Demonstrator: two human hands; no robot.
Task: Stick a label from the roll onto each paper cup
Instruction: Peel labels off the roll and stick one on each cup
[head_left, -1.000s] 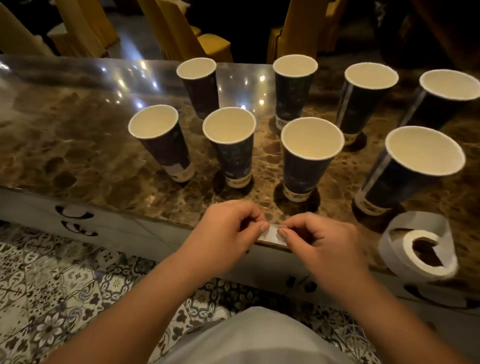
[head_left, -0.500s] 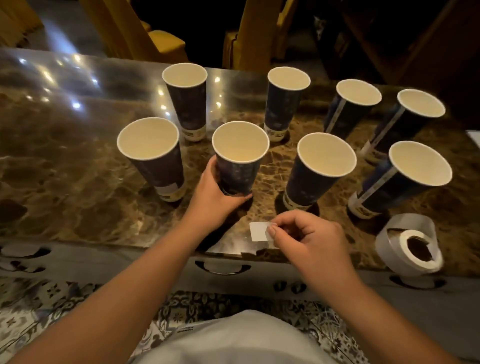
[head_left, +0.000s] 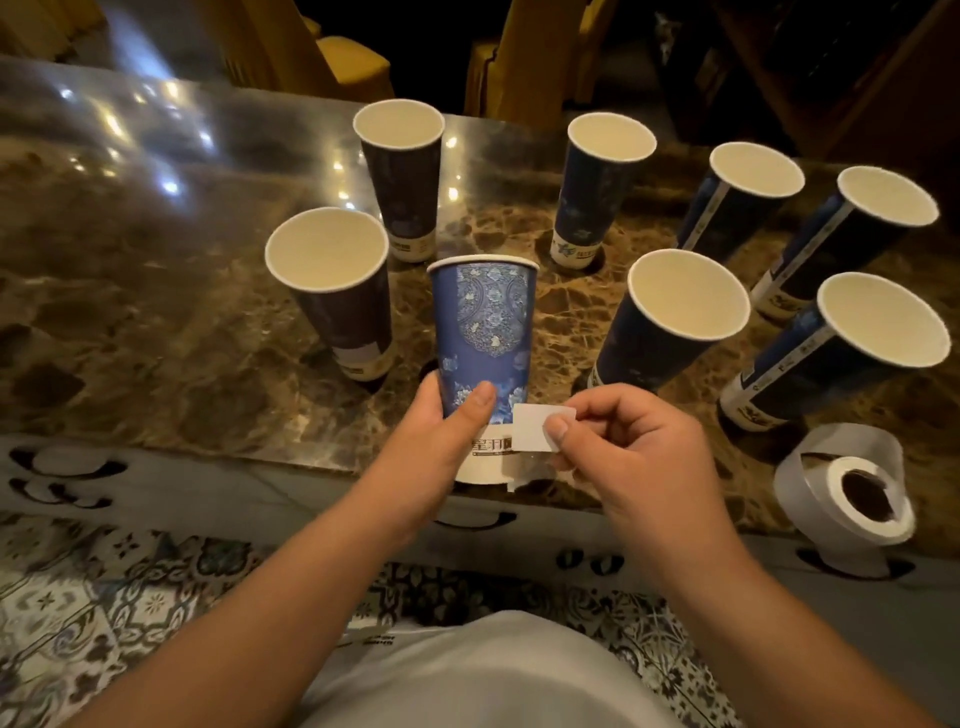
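My left hand (head_left: 441, 441) grips a blue patterned paper cup (head_left: 485, 332) by its lower part, holding it upright near the table's front edge. My right hand (head_left: 623, 447) pinches a small white label (head_left: 535, 426) right at the cup's lower right side, over the white band. Several more dark blue paper cups stand on the table; the near-left cup (head_left: 337, 291) carries a white label low on its side. The label roll (head_left: 852, 499) lies at the front right of the table.
The brown marble table (head_left: 156, 322) has its front edge just under my hands. Yellow chairs (head_left: 332, 57) stand behind the table. Patterned floor tiles (head_left: 104, 623) lie below.
My left hand has lifted the middle cup off its spot and brought it towards me. My right hand has carried the label up against the cup's lower side.
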